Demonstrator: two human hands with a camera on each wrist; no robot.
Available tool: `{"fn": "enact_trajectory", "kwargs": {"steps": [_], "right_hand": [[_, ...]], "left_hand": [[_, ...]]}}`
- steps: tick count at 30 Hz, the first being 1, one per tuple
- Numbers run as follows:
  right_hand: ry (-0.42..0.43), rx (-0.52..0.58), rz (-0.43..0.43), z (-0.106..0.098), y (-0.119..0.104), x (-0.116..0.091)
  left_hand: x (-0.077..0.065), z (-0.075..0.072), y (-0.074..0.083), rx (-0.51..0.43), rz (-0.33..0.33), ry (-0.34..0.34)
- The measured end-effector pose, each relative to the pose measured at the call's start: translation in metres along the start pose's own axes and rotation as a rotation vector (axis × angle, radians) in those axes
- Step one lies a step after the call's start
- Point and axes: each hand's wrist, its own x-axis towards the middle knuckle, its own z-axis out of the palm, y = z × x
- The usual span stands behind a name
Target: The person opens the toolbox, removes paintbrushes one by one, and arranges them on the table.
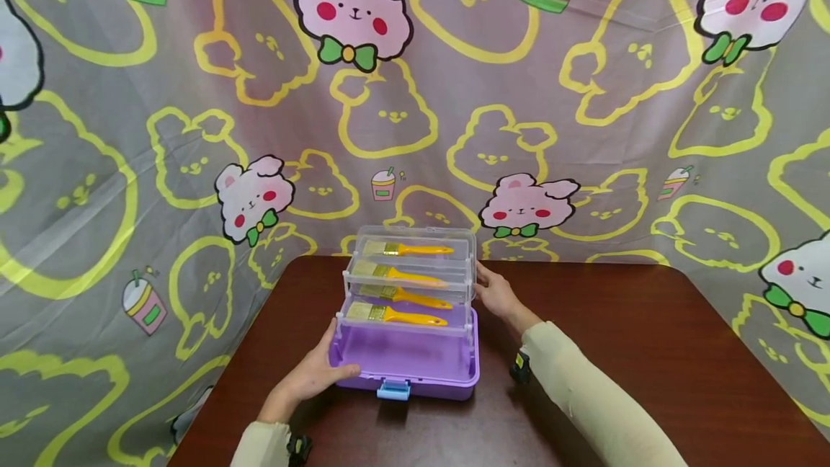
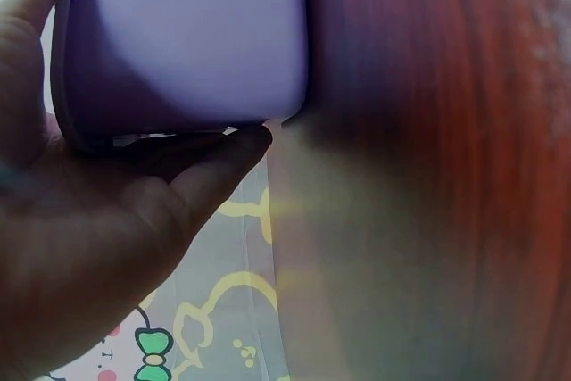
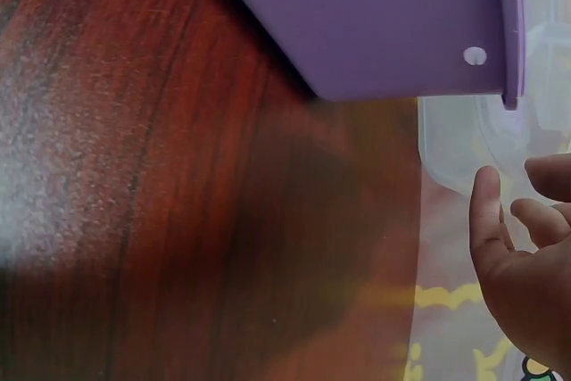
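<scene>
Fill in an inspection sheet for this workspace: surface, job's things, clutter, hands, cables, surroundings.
Surface: glossy, dark reddish-brown, wood-grain table.
Job's things: open purple plastic box with light-blue latch; raised clear plastic trays and clear plastic lid; yellow-handled flat paintbrushes lying in the trays.
Clutter: nothing seen.
Hands: left hand grips the box's front-left corner; right hand is at the lid's right edge, grip unclear.
Cables: nothing seen.
Surroundings: grey fabric backdrop printed with cartoon rabbits.
</scene>
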Motion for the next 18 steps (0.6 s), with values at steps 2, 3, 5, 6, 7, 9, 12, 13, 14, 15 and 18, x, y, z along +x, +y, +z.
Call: {"fn": "enact_trajectory", "kwargs": {"steps": [2, 3, 5, 6, 7, 9, 12, 13, 14, 15, 18], "right_hand": [[-0.005, -0.017, -0.003, 0.0, 0.002, -0.001], [-0.007, -0.028, -0.008, 0.001, 0.003, -0.001], [-0.001, -0.045, -0.008, 0.002, 0.005, -0.002], [-0.002, -0.049, -0.005, 0.002, 0.006, -0.002], [0.001, -0.053, 0.0, 0.003, 0.007, -0.002], [0.003, -0.053, 0.019, 0.003, 0.009, -0.003], [-0.011, -0.008, 0.064, 0.006, 0.012, -0.004], [-0.014, 0.011, 0.073, 0.006, 0.013, -0.004], [-0.017, 0.028, 0.084, 0.007, 0.014, -0.004], [-0.019, 0.047, 0.091, 0.008, 0.016, -0.004], [-0.023, 0.1, 0.106, 0.01, 0.018, -0.003]], "left_hand": [[0.001, 0.0, 0.0, 0.01, -0.007, 0.003], [0.001, 0.001, 0.0, 0.016, -0.015, 0.008], [0.001, 0.001, -0.001, 0.036, -0.031, 0.017], [0.001, 0.001, -0.001, 0.051, -0.038, 0.024], [0.001, 0.001, -0.001, 0.061, -0.043, 0.029], [0.001, 0.001, -0.002, 0.072, -0.05, 0.035], [0.001, 0.001, -0.002, 0.068, -0.043, 0.038], [0.001, 0.001, -0.002, 0.063, -0.04, 0.037], [0.001, 0.002, -0.003, 0.057, -0.037, 0.037], [0.001, 0.002, -0.003, 0.05, -0.033, 0.038], [0.001, 0.001, -0.003, 0.035, -0.025, 0.039]]}}
